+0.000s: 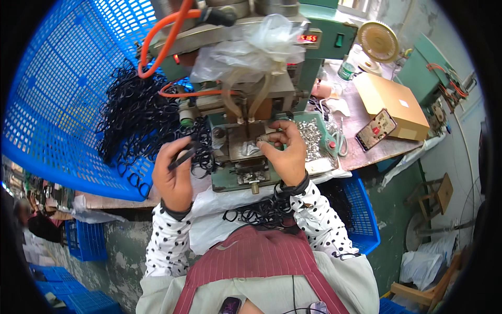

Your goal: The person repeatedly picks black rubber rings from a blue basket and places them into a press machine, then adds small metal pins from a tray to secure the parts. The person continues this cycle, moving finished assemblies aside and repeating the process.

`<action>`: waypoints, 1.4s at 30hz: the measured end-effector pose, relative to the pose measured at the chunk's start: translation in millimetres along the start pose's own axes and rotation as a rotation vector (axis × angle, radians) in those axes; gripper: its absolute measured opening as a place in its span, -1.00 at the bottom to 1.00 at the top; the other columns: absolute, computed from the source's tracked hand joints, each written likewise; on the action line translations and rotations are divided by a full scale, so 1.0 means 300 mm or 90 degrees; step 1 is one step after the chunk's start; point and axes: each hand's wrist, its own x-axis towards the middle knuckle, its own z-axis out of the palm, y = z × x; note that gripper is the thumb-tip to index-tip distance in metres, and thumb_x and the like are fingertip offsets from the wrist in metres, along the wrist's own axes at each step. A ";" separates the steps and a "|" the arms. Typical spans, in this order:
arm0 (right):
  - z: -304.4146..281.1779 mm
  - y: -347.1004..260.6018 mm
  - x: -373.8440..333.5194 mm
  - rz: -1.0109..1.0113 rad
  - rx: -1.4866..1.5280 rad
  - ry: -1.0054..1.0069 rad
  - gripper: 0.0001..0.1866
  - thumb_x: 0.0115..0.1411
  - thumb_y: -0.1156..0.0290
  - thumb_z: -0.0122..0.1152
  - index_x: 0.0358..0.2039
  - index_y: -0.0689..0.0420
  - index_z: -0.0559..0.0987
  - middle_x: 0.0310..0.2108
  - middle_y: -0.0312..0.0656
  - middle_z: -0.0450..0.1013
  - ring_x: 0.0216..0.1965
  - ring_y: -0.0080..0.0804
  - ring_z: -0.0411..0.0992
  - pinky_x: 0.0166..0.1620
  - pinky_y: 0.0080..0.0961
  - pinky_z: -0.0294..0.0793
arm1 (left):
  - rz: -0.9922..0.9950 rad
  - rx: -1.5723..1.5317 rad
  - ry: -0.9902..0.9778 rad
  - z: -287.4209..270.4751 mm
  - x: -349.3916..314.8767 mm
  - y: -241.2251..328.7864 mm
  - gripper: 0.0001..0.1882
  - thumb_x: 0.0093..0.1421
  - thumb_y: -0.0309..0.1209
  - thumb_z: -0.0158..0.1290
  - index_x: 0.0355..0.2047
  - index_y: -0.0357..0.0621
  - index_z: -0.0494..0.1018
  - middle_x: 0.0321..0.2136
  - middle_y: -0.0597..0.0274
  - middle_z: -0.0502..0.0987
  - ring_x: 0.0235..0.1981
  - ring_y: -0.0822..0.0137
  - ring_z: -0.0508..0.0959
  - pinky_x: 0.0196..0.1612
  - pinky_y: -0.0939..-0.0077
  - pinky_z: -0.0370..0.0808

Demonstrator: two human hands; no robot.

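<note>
My left hand (173, 175) is closed on a black band (182, 159), left of the bench press; motion smears the band a little. At the press, my right hand (285, 153) has its thumb and fingertips drawn together beside the metal work plate (238, 150). Whatever those fingers pinch is too small to make out. A pale, shiny piece (251, 149) lies on the plate by the right thumb. Two clear tubes (257, 103) come down above it. Loose metal fittings (311, 137) fill a green tray right of my right hand.
Black bands (130, 112) heap in a big blue basket (42, 112) at left. More bands (261, 212) lie on white sheeting before me. Orange hoses (163, 25) loop overhead. Scissors (341, 144), a propped phone (375, 130) and a cardboard box (395, 103) stand to the right.
</note>
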 end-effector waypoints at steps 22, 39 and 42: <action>-0.231 0.224 0.110 -0.119 -0.379 0.230 -0.63 -0.04 0.45 0.36 -0.16 0.09 0.53 -0.36 -0.20 0.58 -0.33 -0.23 0.51 -0.20 -0.32 0.46 | 0.366 0.030 -0.345 0.229 -0.108 -0.027 -0.53 -0.01 -0.64 0.05 -0.02 -0.23 0.45 -0.01 0.04 0.49 -0.04 0.12 0.53 0.06 0.14 0.46; -0.319 0.430 0.063 -0.186 -0.677 0.192 -0.76 -0.11 0.20 0.42 -0.37 -0.09 0.69 -0.10 -0.31 0.51 0.00 -0.22 0.34 0.01 0.00 0.22 | 0.330 0.206 -0.302 0.209 -0.181 -0.010 -0.52 0.03 -0.48 0.13 0.03 -0.14 0.44 0.08 0.04 0.43 0.10 0.07 0.43 0.14 0.10 0.33; -0.290 0.392 0.051 -0.125 -0.804 0.190 -0.72 -0.14 0.13 0.46 -0.35 -0.15 0.70 -0.07 -0.37 0.49 0.02 -0.24 0.32 0.01 0.10 0.19 | 0.108 0.133 -0.149 0.141 -0.419 -0.054 -0.63 0.09 -0.26 0.20 -0.14 -0.18 0.48 -0.15 0.01 0.48 -0.18 0.02 0.48 -0.11 0.17 0.42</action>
